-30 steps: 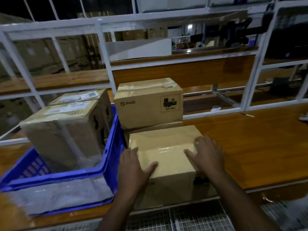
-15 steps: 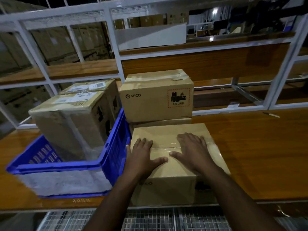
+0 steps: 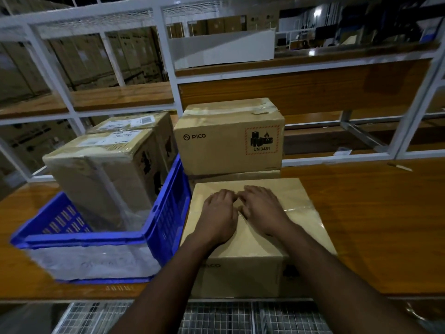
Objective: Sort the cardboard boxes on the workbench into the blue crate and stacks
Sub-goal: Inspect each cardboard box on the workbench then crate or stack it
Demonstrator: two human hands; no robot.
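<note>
Front box [image 3: 252,237] sits at the near edge of the workbench [image 3: 373,225], directly under both hands. Left hand [image 3: 218,218] and right hand [image 3: 261,210] lie side by side on its taped top, knuckles up, fingers bent over the seam; whether they pinch the tape I cannot tell. Behind it, a PICO box [image 3: 228,145] rides on another carton. To the left, the blue crate [image 3: 166,213] holds two labelled boxes [image 3: 103,169].

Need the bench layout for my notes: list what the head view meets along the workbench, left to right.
Blue crate holding two labelled boxes → near box with both hands on top, left hand, right hand → bare wooden benchtop.
</note>
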